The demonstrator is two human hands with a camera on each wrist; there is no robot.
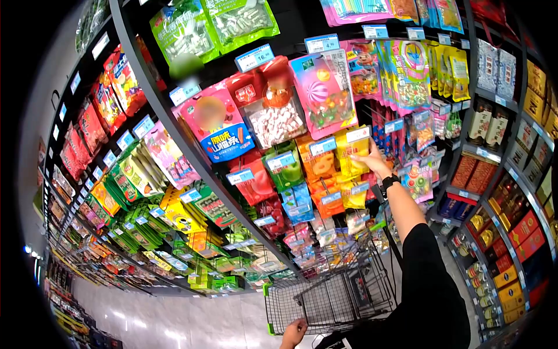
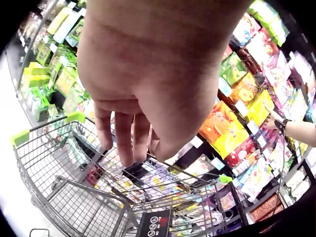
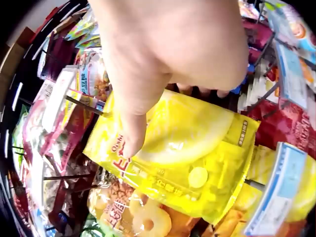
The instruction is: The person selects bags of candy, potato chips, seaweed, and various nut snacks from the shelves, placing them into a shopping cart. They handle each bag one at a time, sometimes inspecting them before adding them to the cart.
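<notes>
The right hand (image 1: 376, 162) pinches a yellow packet (image 3: 197, 133) at the rack's (image 1: 140, 64) front edge, thumb across its face, likely steadying it; the left hand (image 1: 294, 333) hangs loosely open by the cart's (image 1: 334, 294) near edge.

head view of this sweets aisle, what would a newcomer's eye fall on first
Probably the bright yellow bag right of center, pinched by the right grip between thumb and fingers. Next might come the big pink bag with the striped candy picture, hanging just above and to its left, then the wire cart with green corners, standing low in front of the racks.
</notes>
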